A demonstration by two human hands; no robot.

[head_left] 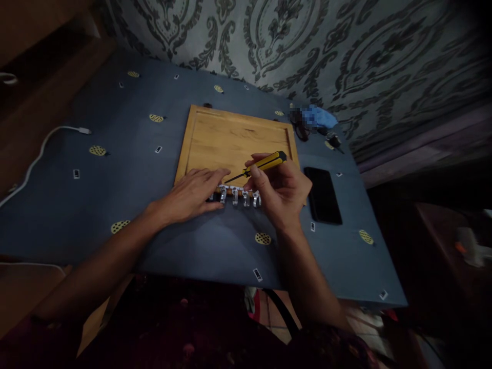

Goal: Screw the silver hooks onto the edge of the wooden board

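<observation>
My left hand (194, 193) lies flat with fingers stretched out, pressing on the left end of a metal rack of hooks (240, 195). The rack sits along the near edge of a wooden board (234, 136) on the table. My right hand (280, 189) is closed round a yellow and black screwdriver (261, 165). The screwdriver slants down to the left, and its tip meets the rack just past my left fingertips. Several silver hooks hang from the rack between my two hands.
A black phone (323, 195) lies to the right of the board. The blue table cover (134, 195) has yellow dotted patches. A white cable (42, 148) runs at the left. Small dark objects and a blue thing (319, 120) sit by the patterned wall.
</observation>
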